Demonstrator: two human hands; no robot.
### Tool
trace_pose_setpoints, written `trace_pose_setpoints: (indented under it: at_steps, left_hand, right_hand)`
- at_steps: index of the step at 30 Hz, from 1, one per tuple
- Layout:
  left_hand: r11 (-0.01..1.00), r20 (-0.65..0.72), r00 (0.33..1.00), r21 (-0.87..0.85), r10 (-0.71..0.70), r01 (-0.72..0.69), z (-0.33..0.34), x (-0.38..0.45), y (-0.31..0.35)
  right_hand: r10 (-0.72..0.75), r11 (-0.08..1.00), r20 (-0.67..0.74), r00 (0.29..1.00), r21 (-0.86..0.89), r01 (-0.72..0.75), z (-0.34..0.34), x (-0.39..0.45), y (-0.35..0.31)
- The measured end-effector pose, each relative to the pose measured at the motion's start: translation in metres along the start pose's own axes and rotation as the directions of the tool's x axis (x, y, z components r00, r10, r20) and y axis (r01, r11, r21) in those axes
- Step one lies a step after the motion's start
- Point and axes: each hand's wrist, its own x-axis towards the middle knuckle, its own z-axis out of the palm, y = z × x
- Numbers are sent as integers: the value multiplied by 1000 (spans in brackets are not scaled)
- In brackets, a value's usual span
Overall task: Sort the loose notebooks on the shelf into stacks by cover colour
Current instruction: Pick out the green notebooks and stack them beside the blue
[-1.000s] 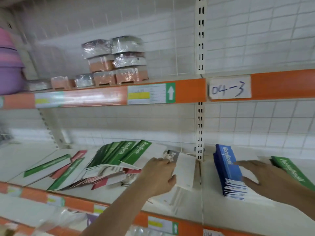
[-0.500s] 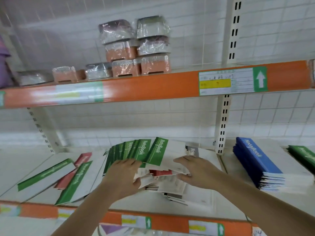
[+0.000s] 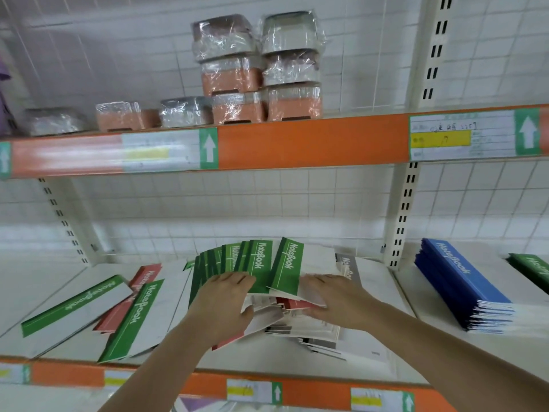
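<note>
Green notebooks (image 3: 261,267) are lying fanned over a mixed pile in the middle of the shelf (image 3: 44,286). The left hand (image 3: 224,295) and right hand (image 3: 332,298) are pressing on them, fingers flat and slightly apart. Best is sliding only green ones together, leaving the red notebook (image 3: 292,303) underneath.

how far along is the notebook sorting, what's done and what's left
Done: a neat blue stack sits on the right part of the shelf, with a green stack beyond it.

In hand: the left hand and right hand press on the mixed middle pile, fanned green notebooks on top.

Left: that pile's red and grey ones, plus the loose green and red notebooks at left.
</note>
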Motion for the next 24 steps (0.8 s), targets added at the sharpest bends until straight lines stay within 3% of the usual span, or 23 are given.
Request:
trace_pose_setpoints:
  at_steps: [9, 15, 20, 24]
  left_hand:
    - [999, 3, 999, -7, 38, -38, 15, 22, 14]
    - [999, 113, 993, -30, 32, -28, 24, 29, 22]
    - [1000, 101, 995, -11, 16, -15, 18, 26, 28]
    - [998, -20, 1000, 65, 11, -10, 18, 19, 30]
  right_hand:
    - [28, 999, 80, 996, 22, -30, -10, -20, 2]
    - [-21, 973, 53, 998, -228, 33, -6, -34, 7]
    - [16, 956, -112, 994, -291, -48, -19, -48, 16]
    - [84, 958, -233, 969, -249, -143, -32, -65, 30]
